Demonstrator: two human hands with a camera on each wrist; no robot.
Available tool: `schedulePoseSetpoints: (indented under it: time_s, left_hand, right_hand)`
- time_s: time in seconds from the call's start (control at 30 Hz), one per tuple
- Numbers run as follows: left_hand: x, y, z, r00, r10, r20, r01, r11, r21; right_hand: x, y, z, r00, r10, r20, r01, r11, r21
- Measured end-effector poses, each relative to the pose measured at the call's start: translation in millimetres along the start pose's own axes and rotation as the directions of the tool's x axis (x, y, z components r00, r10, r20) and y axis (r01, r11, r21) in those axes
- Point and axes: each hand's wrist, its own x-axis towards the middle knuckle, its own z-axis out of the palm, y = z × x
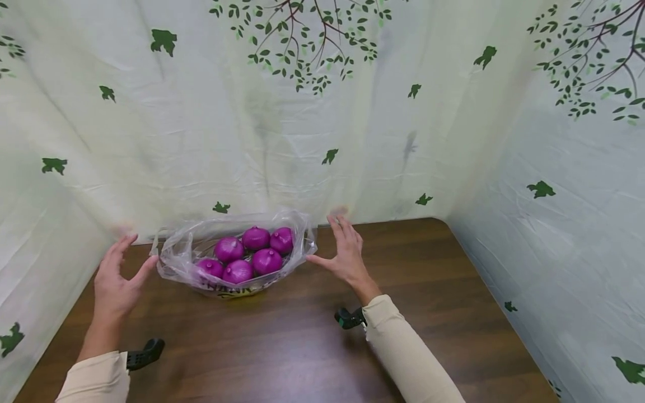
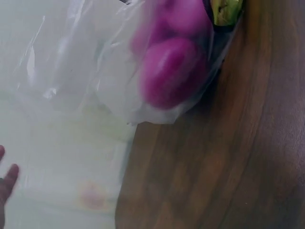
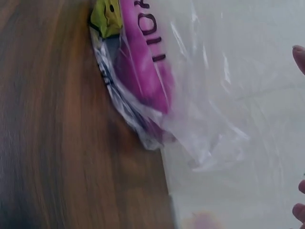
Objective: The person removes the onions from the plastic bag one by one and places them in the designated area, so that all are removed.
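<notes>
A clear plastic bag [image 1: 176, 252] with dark and yellow print lies at the back of the table, its mouth spread wide. Inside sit several purple onions [image 1: 238, 272], also seen through the film in the left wrist view as a blurred onion [image 2: 171, 71]. My left hand [image 1: 117, 282] is spread beside the bag's left end, thumb tip near the film. On the other side my right hand [image 1: 347, 254] has its fingers extended, with the thumb tip right at the bag's right edge. Neither hand grips anything. In the right wrist view the printed bag [image 3: 143, 62] shows beside a few fingertips [image 3: 299, 212].
The bag stands on a brown wooden table [image 1: 282, 347]. A pale curtain [image 1: 302, 129] with leaf prints hangs behind the table and along both sides. A black device is strapped at each wrist, one by the left sleeve [image 1: 146, 354] and one by the right [image 1: 350, 318].
</notes>
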Motion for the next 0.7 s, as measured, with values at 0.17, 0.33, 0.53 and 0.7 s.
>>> schedulePoseSetpoints:
  time_s: [0.17, 0.33, 0.53, 0.7]
  left_hand:
    - [-2.4, -6.4, -4.0, 0.976, -0.186, 0.112, 0.189, 0.982, -0.024]
    - [-4.2, -13.6, -3.9, 0.944, -0.281, 0.172, 0.289, 0.957, -0.018]
    - [-4.4, -17.2, -0.6, 0.936, -0.278, 0.217, 0.288, 0.957, -0.015]
    - [-5.9, -22.5, 4.3, 0.939, -0.247, 0.239, 0.272, 0.960, -0.074]
  right_hand:
    - [5.2, -8.7, 13.6, 0.999, -0.044, -0.017, 0.044, 0.999, 0.024]
    - [11.0, -19.1, 28.1, 0.997, -0.068, -0.031, 0.071, 0.992, 0.102]
    - [16.1, -26.0, 39.9, 0.998, -0.048, -0.033, 0.053, 0.983, 0.174]
    - [17.5, -31.8, 50.0, 1.000, -0.004, -0.016, 0.008, 0.977, 0.214]
